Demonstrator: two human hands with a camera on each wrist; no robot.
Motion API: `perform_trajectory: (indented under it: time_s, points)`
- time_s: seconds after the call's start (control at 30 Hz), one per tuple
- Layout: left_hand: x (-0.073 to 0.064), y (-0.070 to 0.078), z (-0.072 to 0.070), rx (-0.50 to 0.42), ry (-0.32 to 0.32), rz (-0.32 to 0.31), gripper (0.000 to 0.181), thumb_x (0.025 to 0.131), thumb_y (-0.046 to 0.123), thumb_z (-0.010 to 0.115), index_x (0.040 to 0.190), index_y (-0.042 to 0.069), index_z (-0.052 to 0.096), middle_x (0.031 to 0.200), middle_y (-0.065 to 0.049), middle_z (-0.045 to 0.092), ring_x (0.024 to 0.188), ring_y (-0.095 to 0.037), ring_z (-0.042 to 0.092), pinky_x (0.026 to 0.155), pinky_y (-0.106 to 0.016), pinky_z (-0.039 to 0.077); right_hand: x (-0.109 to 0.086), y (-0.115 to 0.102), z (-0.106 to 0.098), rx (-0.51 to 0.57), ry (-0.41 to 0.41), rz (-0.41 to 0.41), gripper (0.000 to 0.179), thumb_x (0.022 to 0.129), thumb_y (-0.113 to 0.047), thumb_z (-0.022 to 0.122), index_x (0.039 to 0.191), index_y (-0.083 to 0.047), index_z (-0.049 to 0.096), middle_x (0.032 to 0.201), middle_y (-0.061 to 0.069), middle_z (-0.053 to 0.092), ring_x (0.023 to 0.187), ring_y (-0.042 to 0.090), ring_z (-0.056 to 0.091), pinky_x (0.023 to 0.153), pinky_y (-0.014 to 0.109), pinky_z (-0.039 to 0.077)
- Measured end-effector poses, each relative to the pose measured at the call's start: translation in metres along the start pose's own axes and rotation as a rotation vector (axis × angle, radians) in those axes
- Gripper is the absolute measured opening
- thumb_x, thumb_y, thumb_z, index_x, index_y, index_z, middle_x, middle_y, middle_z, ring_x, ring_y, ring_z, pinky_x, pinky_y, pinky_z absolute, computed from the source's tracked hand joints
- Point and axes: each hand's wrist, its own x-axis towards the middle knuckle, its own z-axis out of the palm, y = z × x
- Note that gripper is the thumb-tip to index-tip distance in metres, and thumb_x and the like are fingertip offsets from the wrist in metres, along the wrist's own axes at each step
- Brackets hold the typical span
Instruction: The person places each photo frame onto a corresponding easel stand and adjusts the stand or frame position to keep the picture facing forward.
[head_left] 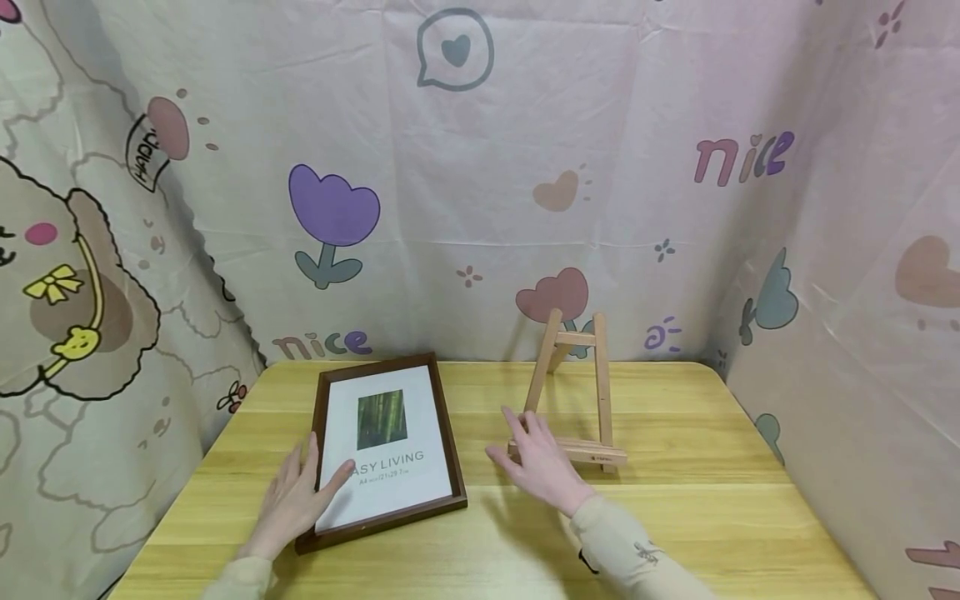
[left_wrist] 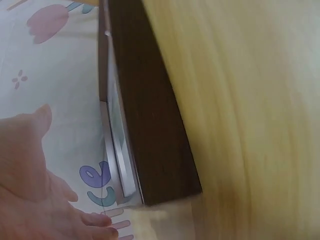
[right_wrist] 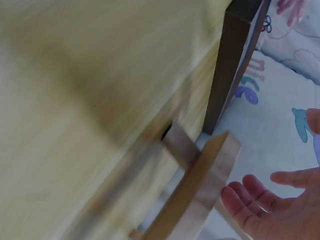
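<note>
A dark brown picture frame (head_left: 457, 496) lies flat on the table, its white insert printed with a green forest picture and "EASY LIVING". My left hand (head_left: 296, 496) is at the frame's left side, its thumb extending over the lower left of the insert. In the left wrist view, that hand (left_wrist: 35, 185) stands apart from the frame's dark side (left_wrist: 155, 110). A small wooden easel (head_left: 604, 383) stands upright to the right. My right hand (head_left: 546, 467), fingers spread, reaches the left end of its ledge (right_wrist: 200, 185); whether the fingertips touch it, I cannot tell.
The light wood table (head_left: 705, 517) carries both objects. A printed cloth (head_left: 465, 183) with flowers and words hangs behind the table and along both sides. A small dark thing (head_left: 588, 562) shows beside the right sleeve.
</note>
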Motion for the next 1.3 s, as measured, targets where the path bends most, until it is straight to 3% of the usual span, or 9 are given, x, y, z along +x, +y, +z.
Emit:
perform_trajectory:
  time_s: [0.1, 0.2, 0.37, 0.63, 0.8, 0.93, 1.03, 1.13, 1.3]
  points:
    - [0.001, 0.0, 0.001, -0.034, -0.021, -0.016, 0.106, 0.098, 0.07, 0.038, 0.158, 0.001, -0.016, 0.159, -0.043, -0.008, 0.145, -0.064, -0.003, 0.118, -0.076, 0.004, 0.004, -0.008, 0.006, 0.001, -0.003, -0.032, 0.069, 0.099, -0.045, 0.059, 0.151, -0.002, 0.042, 0.116, 0.014, 0.057, 0.099, 0.023, 0.054, 0.082, 0.039, 0.053]
    - [0.003, -0.001, 0.004, -0.065, -0.031, -0.031, 0.109, 0.097, 0.07, 0.041, 0.157, -0.001, -0.016, 0.159, -0.044, -0.008, 0.145, -0.065, -0.002, 0.118, -0.077, 0.008, 0.007, -0.016, 0.012, 0.001, -0.014, -0.064, 0.069, 0.098, -0.043, 0.061, 0.151, -0.003, 0.041, 0.123, 0.018, 0.058, 0.11, 0.029, 0.056, 0.09, 0.045, 0.054]
    - [0.004, -0.003, 0.009, -0.122, -0.05, -0.05, 0.112, 0.096, 0.067, 0.046, 0.156, -0.006, -0.015, 0.158, -0.045, -0.006, 0.145, -0.065, 0.002, 0.116, -0.077, 0.017, 0.011, -0.028, 0.022, 0.063, -0.1, -0.074, 0.07, 0.1, -0.043, 0.058, 0.155, -0.005, 0.036, 0.133, 0.02, 0.055, 0.122, 0.033, 0.054, 0.099, 0.05, 0.053]
    - [0.002, -0.009, 0.015, -0.154, -0.036, -0.04, 0.119, 0.093, 0.062, 0.056, 0.153, -0.013, -0.012, 0.156, -0.048, -0.001, 0.141, -0.07, 0.005, 0.114, -0.079, 0.018, 0.017, -0.032, 0.034, 0.259, -0.258, 0.061, 0.079, 0.099, -0.053, 0.056, 0.159, -0.009, 0.029, 0.152, 0.031, 0.04, 0.142, 0.046, 0.041, 0.114, 0.064, 0.038]
    - [0.002, -0.014, 0.016, -0.2, -0.039, -0.04, 0.125, 0.089, 0.058, 0.065, 0.152, -0.016, -0.015, 0.155, -0.048, -0.003, 0.141, -0.07, 0.003, 0.115, -0.078, 0.014, 0.022, -0.033, 0.039, 0.331, -0.351, 0.136, 0.086, 0.095, -0.054, 0.061, 0.159, -0.006, 0.028, 0.159, 0.027, 0.036, 0.15, 0.045, 0.03, 0.118, 0.065, 0.032]
    - [0.002, -0.019, 0.016, -0.232, -0.061, -0.056, 0.129, 0.087, 0.057, 0.069, 0.152, -0.014, -0.017, 0.155, -0.048, -0.006, 0.14, -0.069, 0.002, 0.114, -0.079, 0.016, 0.027, -0.033, 0.044, 0.352, -0.413, 0.128, 0.091, 0.093, -0.05, 0.066, 0.158, -0.001, 0.025, 0.155, 0.025, 0.044, 0.144, 0.041, 0.042, 0.118, 0.058, 0.038]
    - [0.002, -0.023, 0.016, -0.248, -0.082, -0.062, 0.132, 0.084, 0.056, 0.073, 0.152, -0.014, -0.016, 0.155, -0.047, -0.007, 0.141, -0.067, 0.003, 0.113, -0.08, 0.019, 0.03, -0.032, 0.049, 0.371, -0.445, 0.096, 0.092, 0.092, -0.045, 0.07, 0.157, 0.004, 0.025, 0.14, 0.024, 0.057, 0.125, 0.034, 0.059, 0.107, 0.047, 0.051]
    - [0.002, -0.028, 0.017, -0.264, -0.111, -0.061, 0.135, 0.081, 0.054, 0.077, 0.152, -0.014, -0.016, 0.154, -0.047, -0.007, 0.14, -0.065, 0.003, 0.112, -0.08, 0.021, 0.033, -0.031, 0.052, 0.391, -0.464, 0.079, 0.092, 0.09, -0.041, 0.074, 0.156, 0.003, 0.028, 0.127, 0.02, 0.063, 0.109, 0.029, 0.065, 0.095, 0.04, 0.056]
    - [0.002, -0.034, 0.017, -0.297, -0.141, -0.048, 0.137, 0.078, 0.05, 0.081, 0.154, -0.012, -0.015, 0.154, -0.046, -0.009, 0.14, -0.063, 0.002, 0.113, -0.079, 0.019, 0.034, -0.033, 0.054, 0.376, -0.506, 0.118, 0.102, 0.082, -0.041, 0.082, 0.157, -0.001, 0.027, 0.147, 0.024, 0.052, 0.137, 0.041, 0.049, 0.112, 0.053, 0.046]
